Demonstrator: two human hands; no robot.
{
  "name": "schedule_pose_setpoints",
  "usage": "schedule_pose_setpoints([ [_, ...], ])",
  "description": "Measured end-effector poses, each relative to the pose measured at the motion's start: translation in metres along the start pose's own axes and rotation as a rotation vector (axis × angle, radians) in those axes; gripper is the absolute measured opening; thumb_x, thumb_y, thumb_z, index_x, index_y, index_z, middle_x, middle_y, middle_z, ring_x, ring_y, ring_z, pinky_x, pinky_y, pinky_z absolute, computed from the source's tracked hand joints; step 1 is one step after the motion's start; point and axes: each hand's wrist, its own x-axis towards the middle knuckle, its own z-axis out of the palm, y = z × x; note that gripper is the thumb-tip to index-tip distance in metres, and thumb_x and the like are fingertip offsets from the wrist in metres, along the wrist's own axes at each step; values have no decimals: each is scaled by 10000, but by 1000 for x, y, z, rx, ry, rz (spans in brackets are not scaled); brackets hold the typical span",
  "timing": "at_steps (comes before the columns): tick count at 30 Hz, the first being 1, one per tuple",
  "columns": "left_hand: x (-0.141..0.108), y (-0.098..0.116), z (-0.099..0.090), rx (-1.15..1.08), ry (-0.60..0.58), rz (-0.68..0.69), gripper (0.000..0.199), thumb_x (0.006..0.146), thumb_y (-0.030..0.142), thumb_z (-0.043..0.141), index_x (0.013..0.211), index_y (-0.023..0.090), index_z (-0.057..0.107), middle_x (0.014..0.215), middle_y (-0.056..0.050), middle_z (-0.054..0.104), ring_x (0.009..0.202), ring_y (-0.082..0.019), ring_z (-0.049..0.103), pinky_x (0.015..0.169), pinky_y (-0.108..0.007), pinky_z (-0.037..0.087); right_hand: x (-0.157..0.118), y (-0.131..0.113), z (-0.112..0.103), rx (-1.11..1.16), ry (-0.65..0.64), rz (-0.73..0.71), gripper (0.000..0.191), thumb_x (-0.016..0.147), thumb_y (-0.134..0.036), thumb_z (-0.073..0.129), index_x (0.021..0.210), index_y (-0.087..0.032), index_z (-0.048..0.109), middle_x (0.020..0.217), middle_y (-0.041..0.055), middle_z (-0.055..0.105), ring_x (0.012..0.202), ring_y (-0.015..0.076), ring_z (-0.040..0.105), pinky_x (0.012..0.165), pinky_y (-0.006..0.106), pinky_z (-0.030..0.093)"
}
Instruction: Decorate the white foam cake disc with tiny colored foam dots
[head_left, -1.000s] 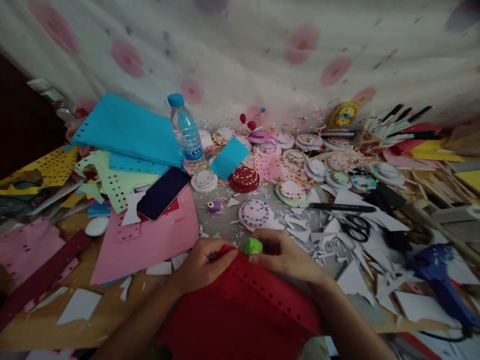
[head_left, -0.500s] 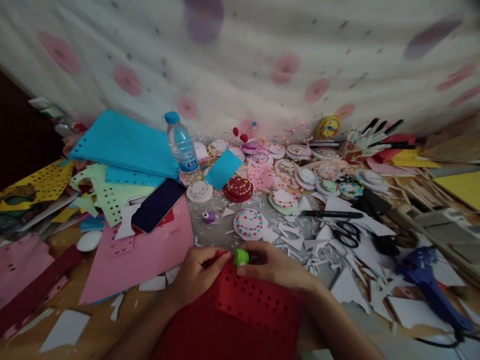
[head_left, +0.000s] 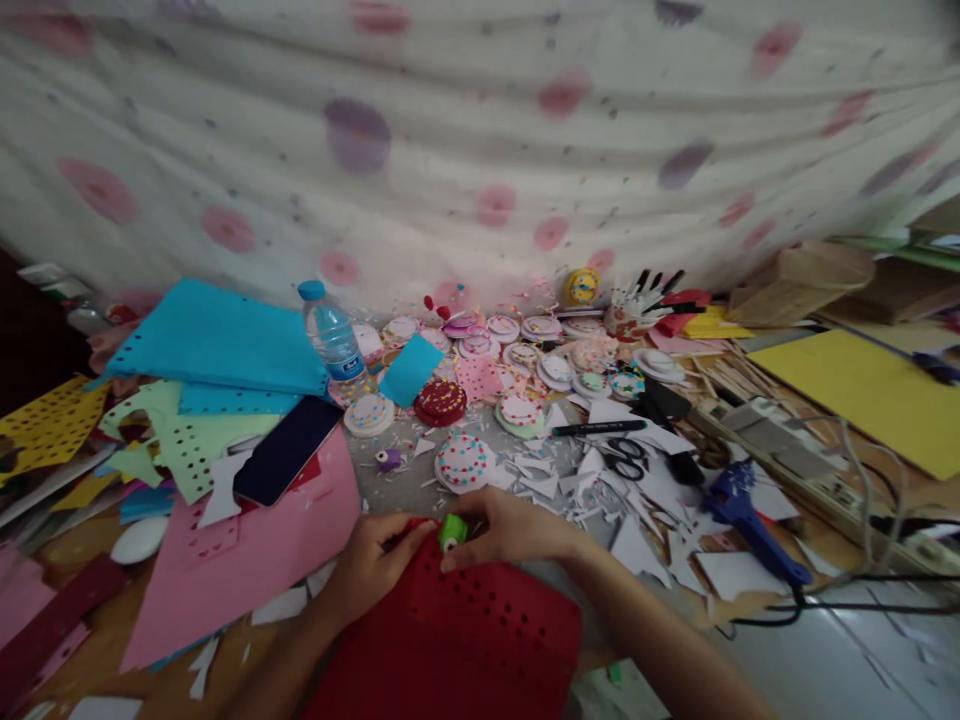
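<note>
Red paper (head_left: 450,650) with rows of punched holes hangs at the bottom centre. My left hand (head_left: 379,565) pinches its upper left edge between thumb and fingers. My right hand (head_left: 499,528) is closed round a small green punch (head_left: 452,532), which sits at the paper's top edge. Just beyond the hands lies a white disc with red and blue dots (head_left: 463,460). A small purple punch (head_left: 390,459) stands to its left.
Decorated discs, a water bottle (head_left: 331,335), a phone (head_left: 288,450) and blue paper (head_left: 217,338) lie further back. Paper scraps, scissors (head_left: 624,458), a blue glue gun (head_left: 756,525) and a power strip (head_left: 795,470) are on the right.
The view has shifted to the right, showing more of the yellow sheet and cables. Both hands keep their hold on the red paper and green punch.
</note>
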Motion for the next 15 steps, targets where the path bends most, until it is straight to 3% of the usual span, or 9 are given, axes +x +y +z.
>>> schedule_pose_setpoints([
  [5,-2,2,1,9,-15,25,341,910,384,513,782,158,735,695,-29,717,657,-167,618,596,-214,442,-4,-10,-2,-172,-31,-19,304,705,-430,719,698,-158,583,596,-68,446,583,89,397,534,218,317],
  [15,-3,4,2,28,2,52,330,882,361,534,695,152,708,605,-8,662,592,-146,569,532,-202,380,-2,-11,5,-187,-44,58,343,689,-473,717,754,-152,615,600,-68,454,577,86,394,510,210,305],
])
